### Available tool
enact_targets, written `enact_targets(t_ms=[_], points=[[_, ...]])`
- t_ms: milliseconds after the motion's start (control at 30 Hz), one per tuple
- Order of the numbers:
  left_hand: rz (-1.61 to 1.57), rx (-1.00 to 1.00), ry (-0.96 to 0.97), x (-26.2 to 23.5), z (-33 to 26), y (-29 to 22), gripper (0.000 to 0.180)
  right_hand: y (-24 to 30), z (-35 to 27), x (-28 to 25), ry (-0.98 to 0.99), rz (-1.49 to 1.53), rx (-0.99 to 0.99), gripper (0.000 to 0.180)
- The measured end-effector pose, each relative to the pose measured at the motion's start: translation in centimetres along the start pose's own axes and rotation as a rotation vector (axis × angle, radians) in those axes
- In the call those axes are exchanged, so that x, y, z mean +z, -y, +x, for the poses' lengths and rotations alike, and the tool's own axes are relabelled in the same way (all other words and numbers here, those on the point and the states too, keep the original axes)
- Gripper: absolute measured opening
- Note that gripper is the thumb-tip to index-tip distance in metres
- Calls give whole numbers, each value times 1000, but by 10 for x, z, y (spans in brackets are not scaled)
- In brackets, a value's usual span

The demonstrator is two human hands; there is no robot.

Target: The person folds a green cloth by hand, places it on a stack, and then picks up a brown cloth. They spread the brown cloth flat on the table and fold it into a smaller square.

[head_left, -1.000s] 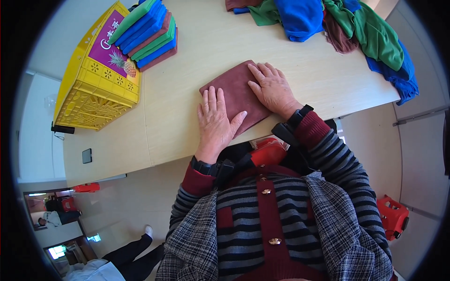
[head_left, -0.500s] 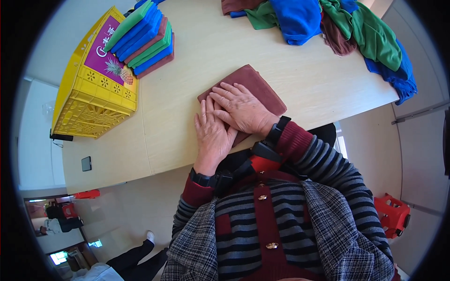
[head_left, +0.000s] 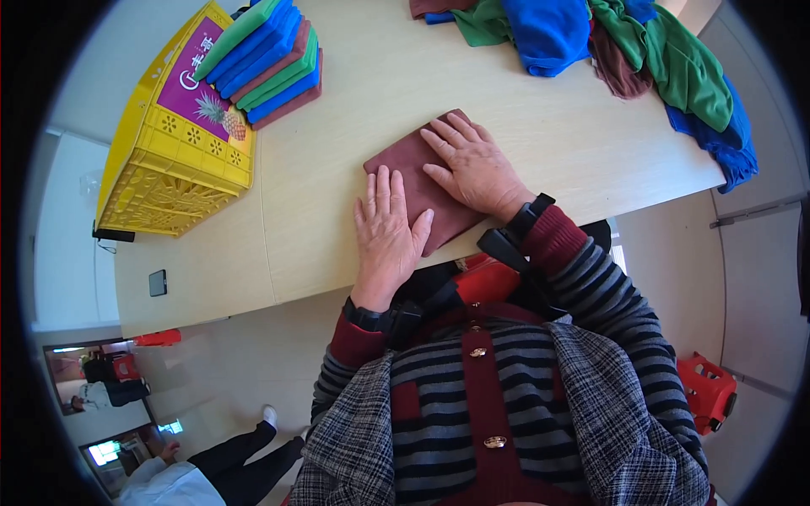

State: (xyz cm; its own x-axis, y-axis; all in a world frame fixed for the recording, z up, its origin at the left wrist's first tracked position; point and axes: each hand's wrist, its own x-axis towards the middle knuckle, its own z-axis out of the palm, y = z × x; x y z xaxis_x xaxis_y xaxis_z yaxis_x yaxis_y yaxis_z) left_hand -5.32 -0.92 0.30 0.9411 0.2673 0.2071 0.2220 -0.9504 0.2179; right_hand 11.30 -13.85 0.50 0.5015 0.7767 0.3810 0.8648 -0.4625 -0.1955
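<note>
A folded brown towel point(head_left: 415, 177) lies on the table close to its front edge. My left hand point(head_left: 386, 236) rests flat along the towel's left side, fingers stretched out and pointing away from me. Across the towel's right side lies my right hand point(head_left: 477, 167), also flat, with its fingers reaching toward the far edge. Both palms press on the cloth and neither hand grips it. Part of the towel is hidden under the hands.
At the back left, a stack of folded towels point(head_left: 274, 63) in green, blue and brown leans beside a yellow plastic crate point(head_left: 181, 169). Loose towels point(head_left: 548, 38) are heaped at the back right, some hanging over the table's edge. A dark phone-like object point(head_left: 158, 282) lies at left.
My hands have moved apart; the right one slid off the left toward the towel's right side. The towel is now folded over into a smaller shape.
</note>
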Motion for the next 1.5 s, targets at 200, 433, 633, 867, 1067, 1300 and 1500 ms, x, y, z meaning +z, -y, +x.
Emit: enact_targets(t_ms=[200, 433, 633, 867, 1067, 1300, 1500], points=[[-38, -4, -24, -2, -7, 7, 72, -17, -12, -8, 1, 11, 106, 55], [-63, 108, -124, -15, -12, -2, 68, 9, -12, -22, -76, -2, 48, 51], [-37, 181, -70, 1, -10, -19, 74, 43, -21, -3, 21, 112, 4, 51], [-27, 171, -34, 2, -15, -18, 77, 17, -30, -3, 2, 9, 26, 52], [-26, 164, -10, -3, -24, -15, 78, 6, -34, -12, 56, -22, 79, 52], [-87, 172, -2, -13, -39, -10, 70, -20, -47, -25, 77, -103, 160, 54], [-48, 194, 29, -26, -14, 14, 65, -17, -27, -45, -6, -283, 98, 56]])
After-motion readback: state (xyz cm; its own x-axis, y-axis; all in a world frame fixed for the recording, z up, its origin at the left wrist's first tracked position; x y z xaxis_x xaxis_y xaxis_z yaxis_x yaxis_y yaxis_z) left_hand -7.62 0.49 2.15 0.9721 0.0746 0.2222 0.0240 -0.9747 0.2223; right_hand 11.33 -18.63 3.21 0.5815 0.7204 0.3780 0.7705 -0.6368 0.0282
